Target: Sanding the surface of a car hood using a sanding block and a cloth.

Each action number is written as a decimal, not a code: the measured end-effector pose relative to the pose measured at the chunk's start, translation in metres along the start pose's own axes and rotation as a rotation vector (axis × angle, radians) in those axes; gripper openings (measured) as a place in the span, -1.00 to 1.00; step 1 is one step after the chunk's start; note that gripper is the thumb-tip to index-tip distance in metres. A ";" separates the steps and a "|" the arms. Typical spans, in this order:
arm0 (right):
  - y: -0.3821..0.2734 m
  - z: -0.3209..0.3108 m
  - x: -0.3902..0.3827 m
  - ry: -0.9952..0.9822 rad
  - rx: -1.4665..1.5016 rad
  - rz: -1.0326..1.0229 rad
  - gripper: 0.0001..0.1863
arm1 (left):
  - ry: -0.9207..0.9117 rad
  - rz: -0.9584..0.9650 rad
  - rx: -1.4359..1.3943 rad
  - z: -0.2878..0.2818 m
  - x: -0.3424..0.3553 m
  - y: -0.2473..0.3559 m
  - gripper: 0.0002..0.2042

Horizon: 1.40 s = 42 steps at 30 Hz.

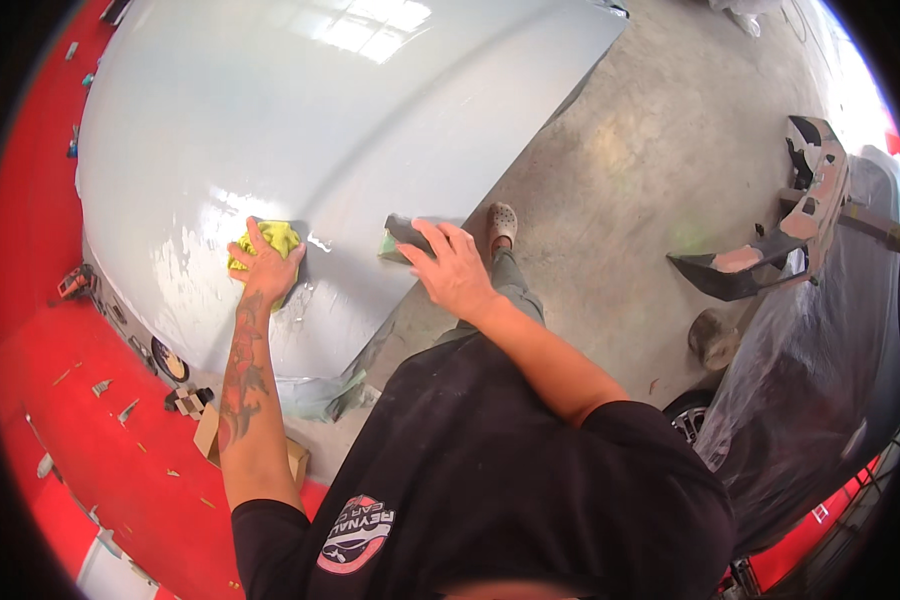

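A broad, glossy light-grey car panel (230,130) fills the upper left, with wet streaks shining on it. My left hand (267,268) presses a bunched yellow-green cloth (282,236) against the panel, its fingers spread over the top. Close to the panel's right edge, a dark grey sanding block (402,230) with a pale green side lies on the surface. The fingers and thumb of my right hand (452,265) are curled at the block's right end; how firmly they grip it is partly hidden.
A bumper (820,215) with pinkish and dark patches rests on a stand at right, beside a plastic-covered car (790,380). Red flooring or wall (100,430) with small scattered items lies left. A cardboard box (208,432) stands below the panel. Clear film hangs along the panel's lower edge.
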State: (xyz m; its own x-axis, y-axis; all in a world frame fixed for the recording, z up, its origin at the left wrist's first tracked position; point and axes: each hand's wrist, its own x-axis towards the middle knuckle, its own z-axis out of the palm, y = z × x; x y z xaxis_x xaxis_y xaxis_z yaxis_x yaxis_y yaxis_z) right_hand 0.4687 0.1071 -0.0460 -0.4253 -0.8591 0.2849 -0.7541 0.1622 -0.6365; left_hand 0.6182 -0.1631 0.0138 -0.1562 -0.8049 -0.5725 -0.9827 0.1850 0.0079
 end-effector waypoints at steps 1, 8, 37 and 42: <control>0.009 -0.003 0.003 0.005 -0.001 0.005 -0.53 | 0.000 0.005 0.005 0.000 0.000 -0.001 0.12; 0.231 -0.115 0.111 0.336 -0.403 0.366 -0.55 | -0.007 0.021 0.018 -0.004 0.003 0.004 0.13; 0.240 -0.125 0.127 0.335 -0.451 0.536 -0.47 | 0.016 0.006 0.020 0.002 0.005 -0.025 0.17; 0.347 -0.173 0.167 0.532 -0.460 0.706 -0.51 | 0.029 0.021 0.036 0.003 0.009 -0.022 0.17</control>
State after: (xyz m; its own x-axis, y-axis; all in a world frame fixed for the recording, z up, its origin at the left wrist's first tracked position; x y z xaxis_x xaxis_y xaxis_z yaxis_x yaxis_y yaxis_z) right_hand 0.0495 0.1037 -0.0950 -0.9352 -0.1817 0.3039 -0.3143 0.8214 -0.4760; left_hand 0.6383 -0.1728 0.0066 -0.1798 -0.8165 -0.5486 -0.9750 0.2218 -0.0106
